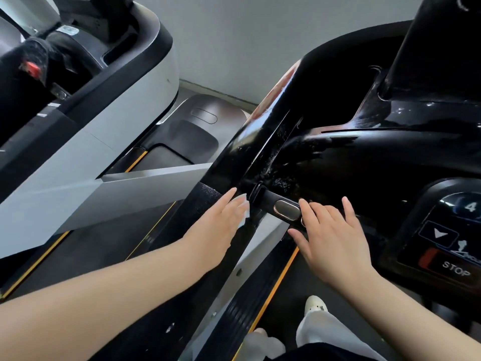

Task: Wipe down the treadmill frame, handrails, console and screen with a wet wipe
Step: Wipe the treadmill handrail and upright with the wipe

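The black treadmill console [351, 152] fills the right side, glossy with wet streaks. Its black left handrail [205, 204] slants down toward me. My left hand [218, 227] lies flat on that rail with straight fingers, pressing a white wet wipe [246, 213] whose edge peeks out under the fingertips. My right hand [330, 238] rests with spread fingers on the short inner grip bar [283, 208] that carries an oval metal sensor. The control panel [447, 246] with a STOP button sits at the right edge.
A second treadmill [109, 108] in grey and black stands to the left, with a narrow gap between the machines. Yellow-edged side rails [273, 290] and the belt lie below. My legs in light trousers and a white shoe [315, 304] stand on the belt.
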Demonstrator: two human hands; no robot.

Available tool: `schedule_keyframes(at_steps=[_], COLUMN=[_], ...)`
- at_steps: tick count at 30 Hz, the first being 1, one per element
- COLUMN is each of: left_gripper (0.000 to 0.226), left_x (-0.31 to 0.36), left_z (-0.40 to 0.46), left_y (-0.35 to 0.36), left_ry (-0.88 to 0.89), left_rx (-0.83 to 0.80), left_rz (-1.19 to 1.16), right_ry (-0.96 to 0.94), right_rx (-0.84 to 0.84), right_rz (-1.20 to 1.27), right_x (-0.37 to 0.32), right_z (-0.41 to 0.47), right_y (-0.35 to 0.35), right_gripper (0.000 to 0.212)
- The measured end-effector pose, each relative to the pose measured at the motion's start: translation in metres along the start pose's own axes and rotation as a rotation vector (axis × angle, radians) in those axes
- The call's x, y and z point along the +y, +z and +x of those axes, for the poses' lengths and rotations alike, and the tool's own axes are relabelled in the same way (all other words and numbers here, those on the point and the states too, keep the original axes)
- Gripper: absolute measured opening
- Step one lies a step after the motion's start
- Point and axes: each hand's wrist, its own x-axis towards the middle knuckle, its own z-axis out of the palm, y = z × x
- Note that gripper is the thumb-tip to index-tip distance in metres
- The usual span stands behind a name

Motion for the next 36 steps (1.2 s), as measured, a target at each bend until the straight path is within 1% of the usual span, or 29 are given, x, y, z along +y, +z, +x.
schedule_keyframes(at_steps=[3, 5, 11, 14, 17, 19, 21, 23, 25, 28, 31, 33, 35, 36], left_gripper=[0.071, 0.074, 0.074, 0.076, 0.077, 0.078, 0.078, 0.079, 0.079, 0.07, 0.063, 0.058, 0.051, 0.051], left_x=[0.011, 0.014, 0.008, 0.016, 0.03, 0.038, 0.045, 0.053, 0.058, 0.061, 0.064, 0.061, 0.058, 0.058], left_z=[-0.036, -0.045, 0.0, -0.006, -0.03, -0.046, -0.06, -0.072, -0.082, -0.091, -0.099, -0.106, -0.115, -0.121], left_y=[0.012, 0.013, 0.001, 0.007, 0.019, 0.024, 0.028, 0.034, 0.036, 0.037, 0.048, 0.053, 0.056, 0.059], left_ry=[0.046, 0.06, -0.039, -0.058, -0.062, -0.066, -0.08, -0.099, -0.103, -0.075, -0.133, -0.163, -0.154, -0.154], left_rx=[-0.049, -0.067, -0.001, -0.011, -0.048, -0.08, -0.092, -0.086, -0.054, 0.019, 0.192, 0.277, 0.362, 0.407], left_rz=[-0.002, -0.001, -0.051, -0.063, -0.111, -0.178, -0.255, -0.307, -0.302, -0.268, -0.269, -0.332, -0.428, -0.459], right_ry=[-0.011, -0.014, -0.031, -0.059, -0.146, -0.235, -0.302, -0.31, -0.27, -0.243, -0.108, 0.017, 0.113, 0.135], right_rx=[0.003, -0.004, -0.004, 0.015, 0.064, 0.063, 0.034, -0.021, -0.108, -0.193, -0.178, -0.173, -0.154, -0.124], right_rz=[0.008, 0.015, 0.048, 0.087, 0.17, 0.253, 0.352, 0.459, 0.623, 0.838, 1.091, 1.253, 1.336, 1.353], right_x=[0.001, 0.001, 0.002, 0.0, -0.013, -0.027, -0.042, -0.058, -0.074, -0.102, -0.135, -0.156, -0.174, -0.183], right_z=[0.0, 0.0, -0.002, -0.003, -0.007, -0.012, -0.02, -0.028, -0.036, -0.048, -0.056, -0.059, -0.062, -0.064], right_y=[0.001, 0.002, 0.002, 0.0, 0.0, 0.002, 0.005, 0.006, 0.002, 0.001, 0.001, 0.002, 0.005, 0.008], right_gripper=[0.062, 0.062, 0.063, 0.061, 0.052, 0.046, 0.039, 0.038, 0.037, 0.039, 0.039, 0.04, 0.04, 0.04])
